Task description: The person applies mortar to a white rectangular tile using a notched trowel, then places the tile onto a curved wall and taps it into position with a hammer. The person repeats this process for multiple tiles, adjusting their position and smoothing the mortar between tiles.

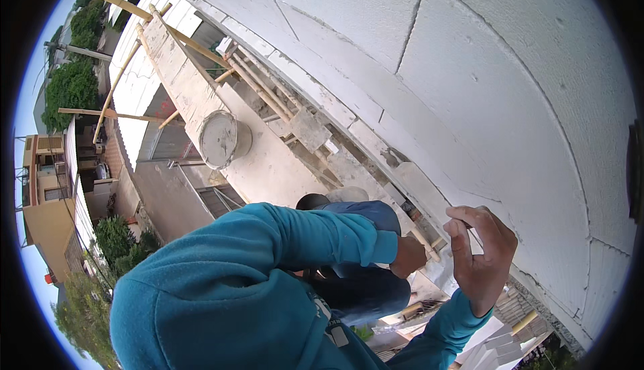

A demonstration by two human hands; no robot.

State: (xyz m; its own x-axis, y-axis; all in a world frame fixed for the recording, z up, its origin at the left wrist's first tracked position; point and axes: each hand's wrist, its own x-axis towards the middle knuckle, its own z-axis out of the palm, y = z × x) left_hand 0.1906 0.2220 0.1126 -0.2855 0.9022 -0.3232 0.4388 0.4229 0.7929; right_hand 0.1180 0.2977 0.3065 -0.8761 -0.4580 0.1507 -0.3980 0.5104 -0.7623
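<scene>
Two in view: right hand [484,252], thumb and finger curled together, can't tell on what, in front of white block wall [483,101], left hand [408,257] near denim knee [367,213], grip hidden, bucket [242,140] farther off on scaffold boards [272,167], likely for flat footing.

The left hand [408,257] shows its back, fingers curled out of sight, so whether they grip anything cannot be told. Anything thin between the right hand's [488,266] thumb and forefinger is too small to make out. Above those fingers, the white block wall [483,81] runs out of the picture; far right of them, the rim cuts off a dark object [634,172]. Left of the left fingers, a trouser leg [376,214] partly hides a dark rounded thing [311,201].
</scene>
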